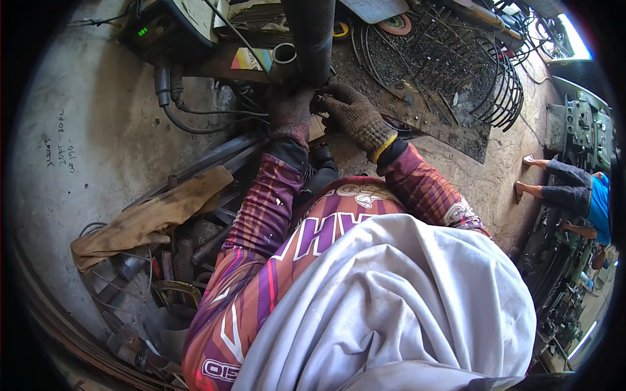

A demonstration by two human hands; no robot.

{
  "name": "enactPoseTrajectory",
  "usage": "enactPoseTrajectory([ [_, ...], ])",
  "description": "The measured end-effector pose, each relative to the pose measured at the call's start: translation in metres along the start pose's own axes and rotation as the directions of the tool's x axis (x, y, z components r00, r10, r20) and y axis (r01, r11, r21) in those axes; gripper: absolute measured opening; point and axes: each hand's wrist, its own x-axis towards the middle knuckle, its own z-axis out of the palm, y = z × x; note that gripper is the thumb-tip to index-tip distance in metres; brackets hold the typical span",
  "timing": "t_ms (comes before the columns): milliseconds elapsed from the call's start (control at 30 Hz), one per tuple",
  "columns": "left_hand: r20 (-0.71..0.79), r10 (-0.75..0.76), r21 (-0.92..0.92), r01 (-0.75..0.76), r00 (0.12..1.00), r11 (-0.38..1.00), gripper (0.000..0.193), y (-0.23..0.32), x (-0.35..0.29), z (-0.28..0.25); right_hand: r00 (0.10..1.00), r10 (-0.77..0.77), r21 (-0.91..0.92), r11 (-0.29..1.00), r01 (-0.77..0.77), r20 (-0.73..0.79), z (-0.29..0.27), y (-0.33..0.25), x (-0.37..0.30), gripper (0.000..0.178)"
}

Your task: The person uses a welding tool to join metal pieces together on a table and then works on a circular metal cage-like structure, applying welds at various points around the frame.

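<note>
A thick dark metal pipe (pixel 309 42) comes in from the top edge, its lower end over the edge of the workbench. My left hand (pixel 289 117), in a dark brown knitted glove, is right below that end; its fingers are hidden there. Beside it, my right hand (pixel 354 118), in a brown knitted glove with a yellow cuff, has its fingers curled in towards the pipe's end. What they close on is too small and dark to make out. A short round pipe piece (pixel 284 53) stands upright left of the big pipe.
A black machine with a green display (pixel 158 32) and thick cables stands far left. Grinding disc (pixel 395 25), curved metal cage (pixel 502 85) and scraps lie on the right. Tan cloth (pixel 153 212) covers metal bars at left. Another person (pixel 596 205) stands by machines at right.
</note>
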Motion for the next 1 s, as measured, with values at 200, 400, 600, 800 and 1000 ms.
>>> enactPoseTrajectory([
  [200, -0.055, 0.013, -0.113, -0.019, 0.998, 0.993, 0.026, 0.007, 0.000, 0.012, 0.996, 0.003, 0.060, 0.998, 0.003, -0.089, -0.001, -0.009, -0.015, 0.039],
  [400, 0.029, -0.217, -0.050, 0.218, 0.976, 0.975, 0.034, 0.014, 0.001, 0.013, 0.974, 0.105, -0.012, 0.994, -0.110, -0.201, -0.016, -0.020, -0.025, 0.043],
  [600, 0.065, -0.295, -0.127, 0.301, 0.953, 0.945, 0.026, -0.001, 0.004, 0.014, 0.971, 0.229, 0.061, 0.972, -0.225, -0.070, -0.014, -0.027, -0.006, 0.046],
  [800, 0.234, -0.121, -0.323, 0.194, 0.965, 0.926, 0.021, -0.057, 0.028, -0.003, 0.985, 0.153, 0.015, 0.988, -0.152, -0.083, -0.002, -0.021, 0.013, 0.041],
  [1000, 0.262, -0.252, -0.321, 0.330, 0.932, 0.887, 0.021, -0.017, 0.012, -0.004, 0.964, 0.220, 0.032, 0.975, -0.218, -0.148, 0.003, -0.024, 0.015, 0.039],
])
